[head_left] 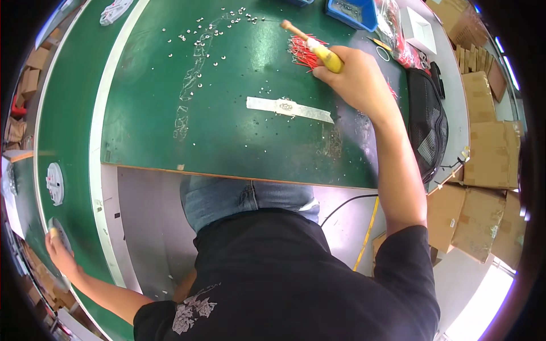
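Observation:
A soldering iron (328, 57) with a yellow handle and a brownish metal barrel is gripped in my right hand (355, 74). Its barrel points up and to the left, above the green bench. Just beyond that hand lies a bundle of red wires (303, 52) with bare pale ends. Far out to the left, my left hand (61, 257) has its fingers on the edge of a round pale part (64, 237) over the green belt; its grip shows only small. Nearer the middle of the bench, a white strip (290, 108) carries a greyish patch.
Small shiny metal pieces (200, 42) are scattered across the far bench. White round parts (55, 183) sit on the green belt (74, 125) to the left. At the right are a blue bin (354, 16), a white box (420, 29), a black mesh bag (427, 122) and cardboard boxes (489, 133).

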`<state>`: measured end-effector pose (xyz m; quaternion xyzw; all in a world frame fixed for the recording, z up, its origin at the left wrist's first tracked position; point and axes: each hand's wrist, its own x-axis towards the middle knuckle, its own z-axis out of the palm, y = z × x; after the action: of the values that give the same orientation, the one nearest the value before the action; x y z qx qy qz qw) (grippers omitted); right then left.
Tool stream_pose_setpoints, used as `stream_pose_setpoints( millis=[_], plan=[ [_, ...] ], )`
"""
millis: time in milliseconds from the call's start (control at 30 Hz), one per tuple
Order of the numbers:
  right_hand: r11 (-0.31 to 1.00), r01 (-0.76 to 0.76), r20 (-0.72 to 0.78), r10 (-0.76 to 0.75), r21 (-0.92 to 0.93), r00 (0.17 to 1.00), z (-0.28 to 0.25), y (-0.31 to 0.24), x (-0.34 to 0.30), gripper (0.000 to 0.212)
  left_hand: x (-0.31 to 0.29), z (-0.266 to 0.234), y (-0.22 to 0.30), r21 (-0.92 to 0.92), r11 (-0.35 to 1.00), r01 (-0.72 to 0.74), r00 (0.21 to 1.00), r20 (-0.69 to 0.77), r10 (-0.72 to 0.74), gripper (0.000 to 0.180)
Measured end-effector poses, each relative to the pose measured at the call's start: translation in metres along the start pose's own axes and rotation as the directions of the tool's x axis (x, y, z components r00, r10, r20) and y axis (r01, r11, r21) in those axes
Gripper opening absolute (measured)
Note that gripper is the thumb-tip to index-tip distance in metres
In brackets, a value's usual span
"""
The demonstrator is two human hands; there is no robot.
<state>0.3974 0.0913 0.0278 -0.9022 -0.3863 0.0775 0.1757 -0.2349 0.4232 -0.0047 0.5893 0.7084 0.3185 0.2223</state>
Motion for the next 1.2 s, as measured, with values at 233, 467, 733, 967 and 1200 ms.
stream_pose_setpoints(
  millis=[233,467,733,967,1200],
  plan=[
    [0.984,0.012,-0.014,-0.015,-0.176,1.0,0.002,-0.028,0.014,0.031,-0.055,0.048,0.089,-0.903,0.4,0.156,0.98,0.191,0.049,0.068],
    [0.992,0.031,0.024,-0.028,-0.12,0.999,-0.001,-0.02,0.018,0.029,-0.099,0.125,0.15,-0.797,0.574,0.188,0.852,0.423,0.307,0.062],
    [0.968,-0.001,0.052,-0.012,0.252,0.999,-0.03,-0.033,-0.014,0.021,-0.201,0.22,0.236,-0.814,0.534,0.227,0.612,0.546,0.572,0.057],
    [0.845,0.105,-0.072,-0.079,0.524,0.994,-0.033,-0.072,-0.055,0.016,-0.249,0.24,0.282,-0.802,0.543,0.25,0.453,0.592,0.667,0.055],
    [0.927,0.128,-0.063,-0.113,0.352,0.992,-0.033,-0.079,-0.06,0.014,-0.267,0.229,0.293,-0.867,0.498,-0.023,0.397,0.449,0.8,0.052]
  ],
)
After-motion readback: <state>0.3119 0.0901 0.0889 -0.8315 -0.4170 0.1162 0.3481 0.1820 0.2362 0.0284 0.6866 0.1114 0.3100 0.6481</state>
